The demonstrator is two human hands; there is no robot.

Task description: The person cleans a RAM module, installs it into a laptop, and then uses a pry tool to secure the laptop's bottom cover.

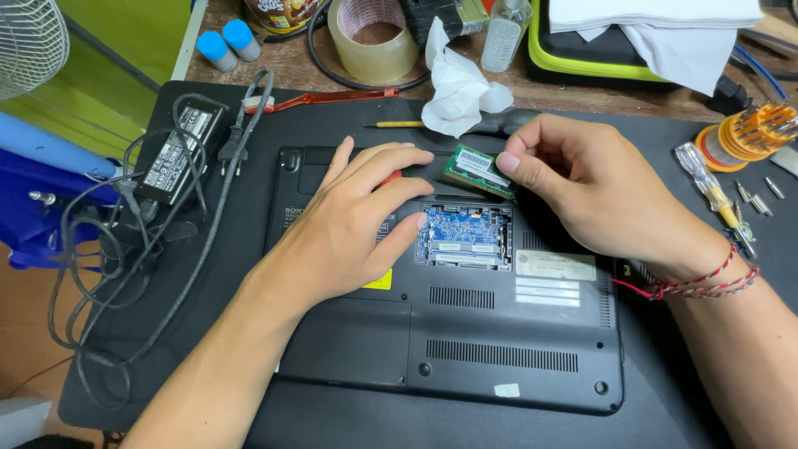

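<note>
A black laptop (465,349) lies bottom-up on a dark mat, its small memory bay (464,237) uncovered and showing a blue circuit board. My right hand (594,187) pinches a green memory module (478,170) by its right end, holding it just above the bay's far edge. My left hand (353,220) rests flat on the laptop left of the bay, thumb tip touching the bay's left rim and fingertips reaching toward the module. A red item is partly hidden under the left fingers.
A black power adapter (179,150) with tangled cable lies left. A crumpled white tissue (457,87), tape roll (374,33) and red-handled tool (332,98) sit behind the laptop. A screwdriver (706,183), loose bits (761,199) and an orange bit holder (752,133) lie right.
</note>
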